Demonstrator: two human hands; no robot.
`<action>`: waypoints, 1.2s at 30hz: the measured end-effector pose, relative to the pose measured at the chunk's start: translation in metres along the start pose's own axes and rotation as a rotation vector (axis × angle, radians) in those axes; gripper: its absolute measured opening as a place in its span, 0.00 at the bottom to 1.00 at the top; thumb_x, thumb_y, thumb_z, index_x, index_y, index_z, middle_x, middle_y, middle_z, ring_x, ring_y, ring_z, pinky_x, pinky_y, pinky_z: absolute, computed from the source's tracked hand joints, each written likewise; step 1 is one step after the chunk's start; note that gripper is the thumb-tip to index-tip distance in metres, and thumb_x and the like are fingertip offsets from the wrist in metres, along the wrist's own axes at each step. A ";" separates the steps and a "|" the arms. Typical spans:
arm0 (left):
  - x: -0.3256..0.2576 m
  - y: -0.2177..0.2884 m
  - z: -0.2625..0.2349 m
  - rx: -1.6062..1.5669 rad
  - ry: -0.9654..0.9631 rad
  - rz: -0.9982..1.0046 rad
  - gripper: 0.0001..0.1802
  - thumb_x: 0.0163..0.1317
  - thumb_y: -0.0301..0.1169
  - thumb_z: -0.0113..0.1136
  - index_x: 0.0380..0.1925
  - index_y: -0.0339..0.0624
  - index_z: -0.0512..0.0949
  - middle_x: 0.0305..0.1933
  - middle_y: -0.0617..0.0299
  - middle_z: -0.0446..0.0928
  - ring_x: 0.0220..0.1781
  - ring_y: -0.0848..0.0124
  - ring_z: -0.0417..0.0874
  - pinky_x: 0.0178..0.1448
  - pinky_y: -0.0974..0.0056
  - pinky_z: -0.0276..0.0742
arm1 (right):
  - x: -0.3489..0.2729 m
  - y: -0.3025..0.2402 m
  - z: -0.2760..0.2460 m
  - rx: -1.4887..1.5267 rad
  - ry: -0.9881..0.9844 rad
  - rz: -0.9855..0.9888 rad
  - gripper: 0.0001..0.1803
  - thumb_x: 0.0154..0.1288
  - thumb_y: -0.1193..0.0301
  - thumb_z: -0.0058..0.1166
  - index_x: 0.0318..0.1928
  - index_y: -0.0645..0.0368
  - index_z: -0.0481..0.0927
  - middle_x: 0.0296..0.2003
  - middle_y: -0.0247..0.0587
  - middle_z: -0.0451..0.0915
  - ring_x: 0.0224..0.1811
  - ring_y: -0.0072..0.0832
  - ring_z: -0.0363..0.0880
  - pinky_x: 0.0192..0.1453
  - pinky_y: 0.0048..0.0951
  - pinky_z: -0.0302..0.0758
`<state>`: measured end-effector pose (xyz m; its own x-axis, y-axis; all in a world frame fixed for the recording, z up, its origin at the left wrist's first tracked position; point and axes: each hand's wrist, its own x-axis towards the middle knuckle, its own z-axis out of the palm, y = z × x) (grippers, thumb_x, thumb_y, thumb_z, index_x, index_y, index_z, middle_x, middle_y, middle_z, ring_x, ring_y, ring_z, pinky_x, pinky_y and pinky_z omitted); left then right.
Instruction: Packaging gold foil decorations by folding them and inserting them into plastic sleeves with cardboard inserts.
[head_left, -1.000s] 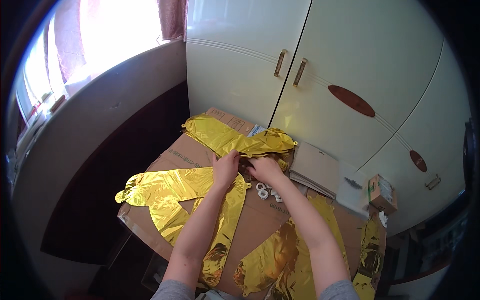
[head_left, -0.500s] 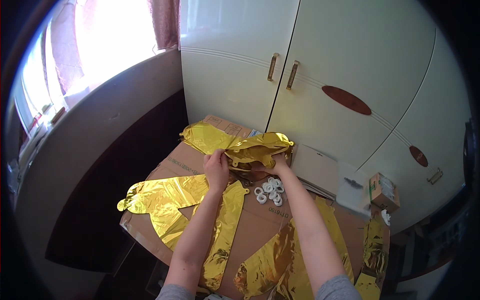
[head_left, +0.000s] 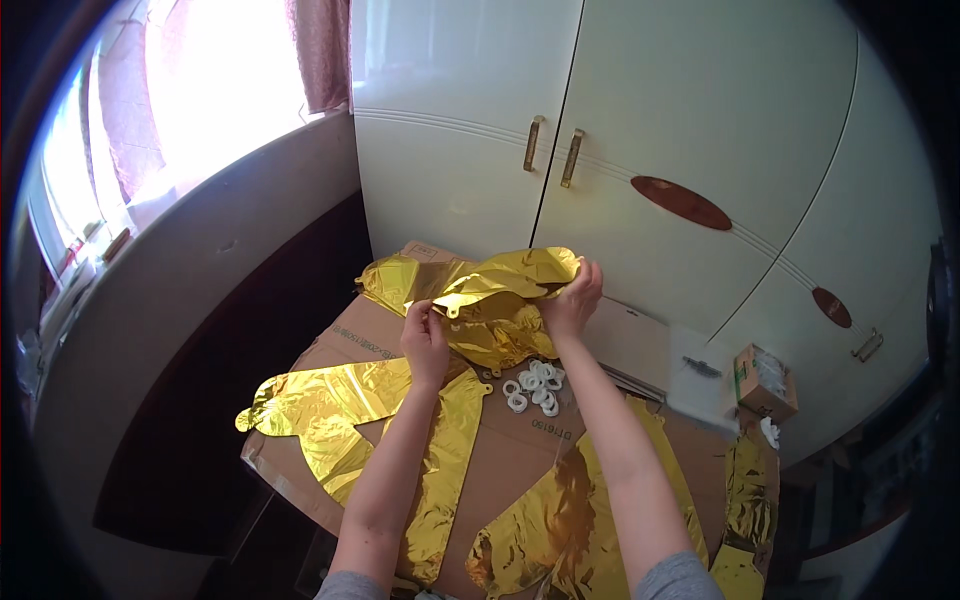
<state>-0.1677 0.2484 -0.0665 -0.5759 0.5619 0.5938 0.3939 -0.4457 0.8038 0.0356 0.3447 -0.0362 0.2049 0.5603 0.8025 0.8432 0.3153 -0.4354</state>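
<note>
Flat gold foil balloons lie about on a cardboard sheet (head_left: pixel 510 450). At the far side, my left hand (head_left: pixel 426 345) pinches the near edge of one gold foil balloon (head_left: pixel 505 285), close to a small tab. My right hand (head_left: pixel 573 300) grips the right end of that same balloon, raising it a little. Beneath it a crumpled gold foil layer (head_left: pixel 500 340) shows; whether it is a separate balloon I cannot tell. A small pile of white ribbon rolls (head_left: pixel 538 385) sits just in front. Another gold balloon (head_left: pixel 340 425) lies under my left forearm.
More gold foil (head_left: pixel 545 520) is spread under my right forearm, and a further piece (head_left: pixel 748 490) hangs at the right edge. Beyond stand a flat beige box (head_left: pixel 628 345), a clear plastic bag (head_left: pixel 700 375) and a small open carton (head_left: pixel 765 385). White cabinet doors (head_left: pixel 660 110) rise behind.
My right hand has moved up and to the right, lifting the balloon's right end. The crumpled foil below now shows more. My left hand keeps its pinch.
</note>
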 end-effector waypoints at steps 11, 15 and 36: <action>-0.013 -0.007 0.004 0.326 0.072 0.525 0.31 0.48 0.24 0.70 0.51 0.42 0.63 0.53 0.50 0.60 0.49 0.54 0.71 0.50 0.54 0.74 | 0.076 -0.073 -0.059 0.123 -0.226 -0.589 0.01 0.62 0.65 0.59 0.33 0.44 0.83 0.33 0.23 0.83 0.47 0.24 0.78 0.62 0.42 0.58; -0.025 0.011 0.009 0.377 -0.041 0.641 0.32 0.46 0.24 0.71 0.50 0.46 0.65 0.52 0.50 0.61 0.49 0.53 0.72 0.48 0.52 0.75 | 0.090 -0.087 -0.074 0.102 -0.234 -0.598 0.02 0.64 0.67 0.57 0.34 0.46 0.82 0.30 0.26 0.83 0.42 0.26 0.79 0.60 0.42 0.59; 0.006 0.068 0.005 0.299 -0.964 -0.097 0.38 0.59 0.42 0.65 0.68 0.45 0.65 0.70 0.50 0.65 0.72 0.54 0.64 0.72 0.53 0.62 | 0.113 -0.083 -0.232 0.180 -0.166 -0.484 0.14 0.49 0.76 0.60 0.39 0.48 0.81 0.28 0.31 0.80 0.39 0.34 0.79 0.56 0.39 0.63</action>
<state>-0.1406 0.2253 -0.0077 0.1565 0.9682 0.1951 0.6152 -0.2501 0.7477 0.1041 0.2046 0.1853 -0.2794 0.4275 0.8597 0.7205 0.6852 -0.1066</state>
